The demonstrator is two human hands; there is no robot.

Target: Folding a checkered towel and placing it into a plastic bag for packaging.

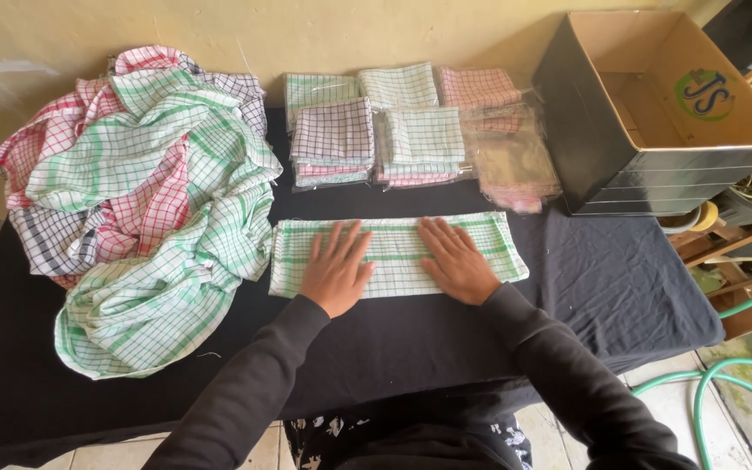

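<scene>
under both flat hands, folded cloth lies lengthwise left-right.

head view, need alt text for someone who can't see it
Both hands, left hand and right hand, press flat on a folded green-checked cloth on a black-covered table. A heap of checked cloths lies left, bagged folded cloths behind, an open box right.

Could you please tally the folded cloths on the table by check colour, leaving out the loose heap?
Green-checked: 4, one under the left hand and right hand, three in the packets behind
Red-checked: 1
Dark-checked: 1
Total: 6 on top; layers beneath cannot be counted.
</scene>
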